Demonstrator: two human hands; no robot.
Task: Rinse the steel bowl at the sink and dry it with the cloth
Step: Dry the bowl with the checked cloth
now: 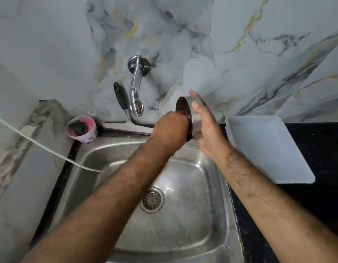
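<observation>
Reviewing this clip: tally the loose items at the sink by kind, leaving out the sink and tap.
Steel bowl, held by the right hand: 1
Dark cloth, pushed into the bowl by the left hand: 1
Squeegee: 1
Pink tub with scrubber: 1
White tray: 1
Total: 5

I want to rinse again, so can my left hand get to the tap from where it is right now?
Probably yes. The left hand is pushed into the steel bowl that the right hand holds, just right of the tap. Once pulled out, nothing stands between them.
</observation>
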